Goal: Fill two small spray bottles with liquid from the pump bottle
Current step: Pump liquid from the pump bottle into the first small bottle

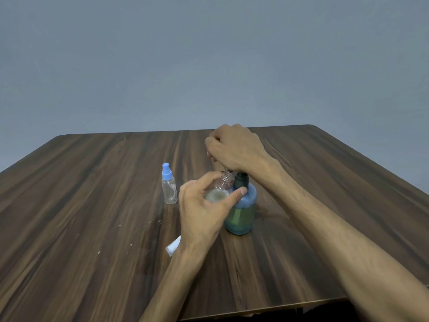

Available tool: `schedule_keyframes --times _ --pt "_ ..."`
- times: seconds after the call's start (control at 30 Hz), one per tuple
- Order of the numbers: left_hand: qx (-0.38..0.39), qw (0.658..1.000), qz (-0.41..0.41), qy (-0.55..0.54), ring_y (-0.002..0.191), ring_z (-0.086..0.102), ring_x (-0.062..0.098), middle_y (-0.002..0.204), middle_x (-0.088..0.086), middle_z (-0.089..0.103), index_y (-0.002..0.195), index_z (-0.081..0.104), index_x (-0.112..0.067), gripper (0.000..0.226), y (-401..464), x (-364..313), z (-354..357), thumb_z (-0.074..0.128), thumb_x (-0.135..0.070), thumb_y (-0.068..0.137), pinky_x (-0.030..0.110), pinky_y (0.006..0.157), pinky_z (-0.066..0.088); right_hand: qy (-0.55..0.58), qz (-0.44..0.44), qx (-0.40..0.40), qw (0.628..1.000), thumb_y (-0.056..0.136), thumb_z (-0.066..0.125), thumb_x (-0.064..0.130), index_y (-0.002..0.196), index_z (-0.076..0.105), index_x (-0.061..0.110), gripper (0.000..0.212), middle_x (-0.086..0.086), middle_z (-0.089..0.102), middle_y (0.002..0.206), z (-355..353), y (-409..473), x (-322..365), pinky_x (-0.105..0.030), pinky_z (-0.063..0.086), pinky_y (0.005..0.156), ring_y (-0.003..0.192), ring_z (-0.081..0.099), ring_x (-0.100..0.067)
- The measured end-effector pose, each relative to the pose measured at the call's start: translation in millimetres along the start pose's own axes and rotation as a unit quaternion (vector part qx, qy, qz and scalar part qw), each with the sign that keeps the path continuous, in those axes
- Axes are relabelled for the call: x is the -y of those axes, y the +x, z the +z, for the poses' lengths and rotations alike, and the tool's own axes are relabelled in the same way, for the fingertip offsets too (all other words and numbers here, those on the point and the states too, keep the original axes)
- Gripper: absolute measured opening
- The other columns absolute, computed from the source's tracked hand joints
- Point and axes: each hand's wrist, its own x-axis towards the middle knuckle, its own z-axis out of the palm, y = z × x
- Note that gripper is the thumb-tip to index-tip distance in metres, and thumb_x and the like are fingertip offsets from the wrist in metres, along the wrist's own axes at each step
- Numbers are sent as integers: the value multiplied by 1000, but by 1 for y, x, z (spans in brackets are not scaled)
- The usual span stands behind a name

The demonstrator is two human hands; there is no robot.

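Two clear plastic spray bottles: one capped blue (pixel 169 185) stands on the wood-grain table (pixel 92 205); the left hand (pixel 204 210) grips the open one (pixel 220 189) beside the round pump bottle (pixel 242 214), whose top the curled right hand (pixel 234 147) presses.

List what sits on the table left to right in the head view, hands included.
Capped spray bottle → loose white cap lying on the table → left hand gripping the open spray bottle → pump bottle, right hand on its pump head.
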Motion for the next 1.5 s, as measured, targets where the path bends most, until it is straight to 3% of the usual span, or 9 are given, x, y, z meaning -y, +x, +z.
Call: schedule_keyframes --times 0.1,0.27,0.4,0.53,0.67,0.83,0.97,1.37,1.5 --pt "1 1000 2 0 92 78 26 88 -10 82 95 83 -27 44 2 2 0 89 -60 67 58 87 62 -15 17 63 998 93 45 35 87 79 12 41 0 79 81 5 -1 -1 -37 55 79 82 72 -26" --pt "-1 1000 -11 -3 99 77 29 91 -9 82 96 82 -33 43 1 5 1 90 -62 65 59 92 61 2 8 11 1000 93 46 33 88 78 10 40 -2 80 82 -1 0 0 -32 49 69 81 71 -26" --pt "2 1000 -7 -1 96 78 27 90 -10 82 96 82 -29 43 2 3 0 90 -61 67 59 91 62 -22 28 90 995 96 45 35 91 79 14 40 -1 79 86 4 -1 0 -36 49 73 83 71 -24" --pt "-1 1000 -8 -3 98 77 27 90 -12 82 95 81 -33 42 0 2 0 89 -62 66 59 92 61 0 7 21 1000 94 46 34 88 78 11 40 -1 79 81 -3 -1 1 -34 50 72 79 71 -25" --pt "-2 1000 -9 -5 94 78 26 87 -12 81 93 82 -31 41 2 1 1 89 -61 65 58 90 62 -16 18 64 998 95 45 34 86 78 12 40 -1 78 82 3 -1 1 -38 52 76 82 71 -26" --pt "-1 1000 -15 -8 101 76 31 91 -9 82 96 82 -34 43 0 3 1 90 -64 65 58 91 62 0 2 8 1000 94 48 32 88 77 10 37 -5 78 81 -2 0 1 -32 46 67 81 70 -28" --pt "3 1000 -13 0 98 77 29 90 -11 82 95 82 -34 41 2 2 0 89 -62 66 58 91 62 -10 17 74 997 95 47 34 87 78 15 37 -2 77 83 3 -1 0 -37 52 74 84 71 -27" --pt "0 1000 -26 -10 104 76 32 92 -11 82 97 82 -37 44 1 5 1 89 -64 64 57 92 62 1 5 -10 1000 95 48 29 87 76 7 36 -9 72 75 -2 -3 1 -33 41 64 74 64 -26" --pt "3 1000 -22 -4 103 76 33 90 -14 81 96 79 -40 39 2 3 2 90 -61 66 59 92 61 -20 16 40 999 96 47 31 88 78 10 38 -5 74 78 2 -3 1 -36 43 67 81 68 -28"
